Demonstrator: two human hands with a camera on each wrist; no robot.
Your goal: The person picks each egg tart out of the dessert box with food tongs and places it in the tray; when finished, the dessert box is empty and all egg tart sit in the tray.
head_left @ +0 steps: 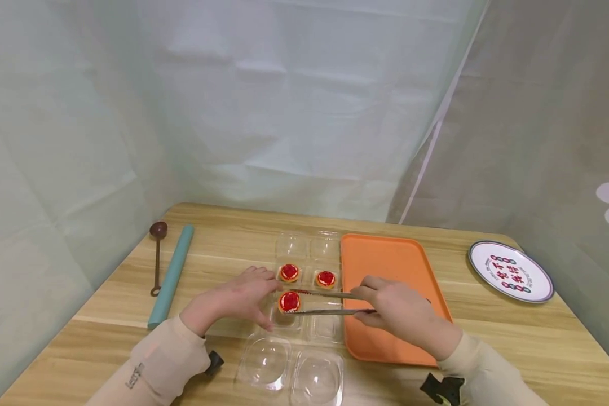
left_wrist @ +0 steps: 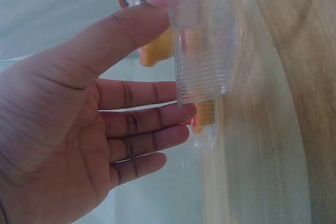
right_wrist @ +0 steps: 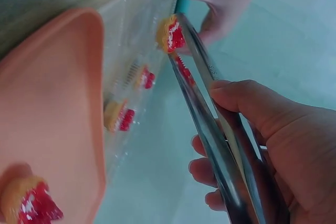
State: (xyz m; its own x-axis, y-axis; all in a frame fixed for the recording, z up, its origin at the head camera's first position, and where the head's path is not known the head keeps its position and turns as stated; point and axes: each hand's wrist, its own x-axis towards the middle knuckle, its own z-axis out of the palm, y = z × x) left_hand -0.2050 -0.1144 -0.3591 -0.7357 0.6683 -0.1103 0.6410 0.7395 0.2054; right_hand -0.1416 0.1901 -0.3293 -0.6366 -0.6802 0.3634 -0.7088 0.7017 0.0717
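Observation:
My right hand (head_left: 403, 310) grips metal tongs (head_left: 330, 312). Between the tongs' tips is a small tart (head_left: 290, 302) with red topping, over a compartment of the clear plastic container (head_left: 325, 328). Two similar tarts, one on the left (head_left: 289, 273) and one on the right (head_left: 326, 279), sit in the compartments behind it. My left hand (head_left: 241, 296) is at the container's left side, fingers extended and thumb apart. In the left wrist view, its fingertips are at the clear plastic wall (left_wrist: 202, 72); firm contact is hard to judge.
An orange tray (head_left: 385, 254) lies right of the container; the right wrist view shows another tart (right_wrist: 29, 203) on it. Clear flaps (head_left: 317, 375) spread in front. Farther left are a teal roll (head_left: 171, 276) and a brown ladle (head_left: 157, 254); a printed plate (head_left: 510, 270) is far right.

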